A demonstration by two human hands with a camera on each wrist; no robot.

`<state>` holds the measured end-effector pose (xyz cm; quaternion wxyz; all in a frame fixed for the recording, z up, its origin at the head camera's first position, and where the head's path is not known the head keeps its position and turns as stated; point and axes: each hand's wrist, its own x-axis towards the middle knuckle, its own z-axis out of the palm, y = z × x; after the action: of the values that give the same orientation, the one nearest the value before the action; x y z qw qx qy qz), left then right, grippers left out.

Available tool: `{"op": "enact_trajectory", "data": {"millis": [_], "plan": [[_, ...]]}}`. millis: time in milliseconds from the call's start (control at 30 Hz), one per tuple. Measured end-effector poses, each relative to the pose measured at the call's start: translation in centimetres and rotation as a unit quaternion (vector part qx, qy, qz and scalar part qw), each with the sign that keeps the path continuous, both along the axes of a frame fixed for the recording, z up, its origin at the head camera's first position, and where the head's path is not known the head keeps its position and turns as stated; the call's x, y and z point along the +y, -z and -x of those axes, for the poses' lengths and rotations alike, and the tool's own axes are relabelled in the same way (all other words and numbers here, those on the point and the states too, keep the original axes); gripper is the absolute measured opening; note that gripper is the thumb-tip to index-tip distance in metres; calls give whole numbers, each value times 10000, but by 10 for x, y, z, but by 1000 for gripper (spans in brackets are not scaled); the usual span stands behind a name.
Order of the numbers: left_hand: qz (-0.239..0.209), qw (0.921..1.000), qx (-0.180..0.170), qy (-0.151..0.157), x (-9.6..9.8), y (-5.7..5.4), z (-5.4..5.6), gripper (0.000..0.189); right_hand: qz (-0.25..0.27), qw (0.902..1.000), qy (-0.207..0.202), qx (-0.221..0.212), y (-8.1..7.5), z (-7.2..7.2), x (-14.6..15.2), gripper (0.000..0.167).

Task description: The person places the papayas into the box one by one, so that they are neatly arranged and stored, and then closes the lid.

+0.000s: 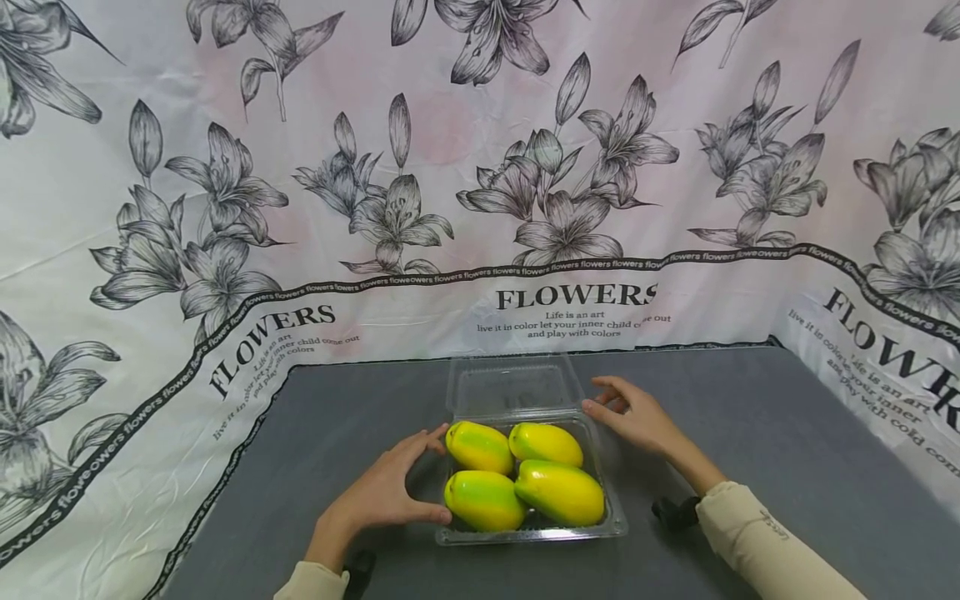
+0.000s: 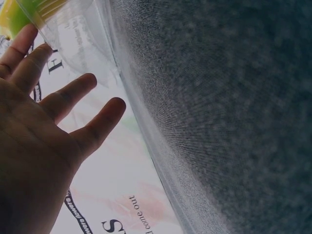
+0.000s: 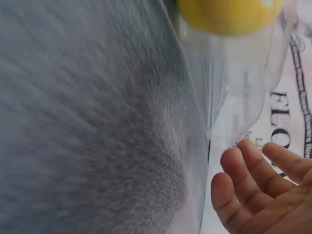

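Note:
Several yellow-green mangoes (image 1: pixel 561 493) lie in two rows inside a clear plastic clamshell box (image 1: pixel 532 536) on the table. Its transparent lid (image 1: pixel 513 385) is folded back, away from the person. At the box's left side is my left hand (image 1: pixel 386 485), fingers spread and thumb by the near-left mango (image 1: pixel 486 500); whether they touch cannot be made out. My right hand (image 1: pixel 637 417) hovers by the far right corner near the hinge, its fingers loosely bent and holding nothing. In the right wrist view, the right fingertips (image 3: pixel 232 158) appear close to the clear plastic.
A dark grey cloth covers the table (image 1: pixel 360 400). Behind and at both sides hangs a white curtain (image 1: pixel 442 321) with printed flowers and lettering. Dark wrist straps (image 1: pixel 675 512) show at the cuffs of the beige sleeves (image 1: pixel 757 533).

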<state>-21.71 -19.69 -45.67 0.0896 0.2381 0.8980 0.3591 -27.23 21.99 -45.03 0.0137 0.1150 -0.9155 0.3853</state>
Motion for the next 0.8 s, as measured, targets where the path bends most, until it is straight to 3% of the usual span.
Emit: {"op": "enact_trajectory", "data": {"millis": [200, 433, 600, 800], "plan": [[28, 10000, 30, 27, 0, -1, 1, 74, -67, 9972, 53, -748, 2, 30, -4, 80], [-3, 10000, 31, 34, -1, -1, 1, 73, 174, 9903, 72, -1374, 3, 53, -11, 88], [-5, 10000, 34, 43, -1, 0, 0, 74, 363, 9874, -28, -1539, 6, 62, -17, 87], [-3, 10000, 64, 63, -1, 1, 0, 74, 578, 9887, -139, -1373, 11, 67, -20, 85]]}}
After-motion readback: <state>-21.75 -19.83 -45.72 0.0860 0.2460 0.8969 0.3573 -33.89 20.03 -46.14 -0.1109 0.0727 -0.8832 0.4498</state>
